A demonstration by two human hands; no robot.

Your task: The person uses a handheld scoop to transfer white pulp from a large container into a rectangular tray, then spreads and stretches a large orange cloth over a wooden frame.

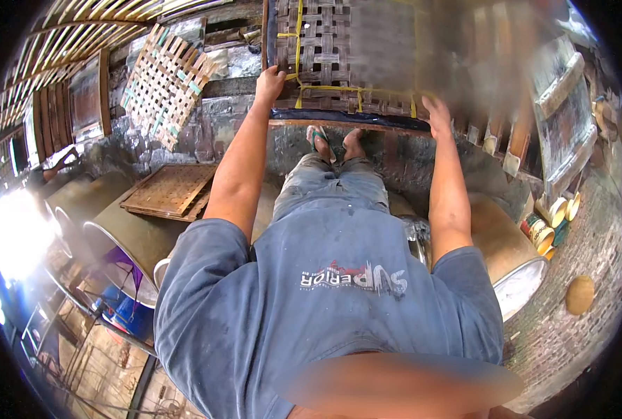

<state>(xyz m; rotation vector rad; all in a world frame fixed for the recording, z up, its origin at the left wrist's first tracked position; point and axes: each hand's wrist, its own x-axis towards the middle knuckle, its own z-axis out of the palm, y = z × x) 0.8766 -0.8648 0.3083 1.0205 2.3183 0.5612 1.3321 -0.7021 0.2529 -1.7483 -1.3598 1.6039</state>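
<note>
A framed, loosely woven mat, apparently of bamboo strips, spans the space in front of my legs. Yellow ties cross its weave, and dark lining runs inside a wooden edge. My left hand is closed on the frame's near left corner. At the near right corner, my right hand holds the edge, its thumb and fingers partly spread. Blur covers the right part of the mat, so that side is unclear. Both my feet, one in a green-strapped sandal, are just below the near edge.
A loose woven mat lies to the left. Flat wooden-edged panels rest on a large drum. Another drum stands at right, near several small tins. A plank panel leans far right.
</note>
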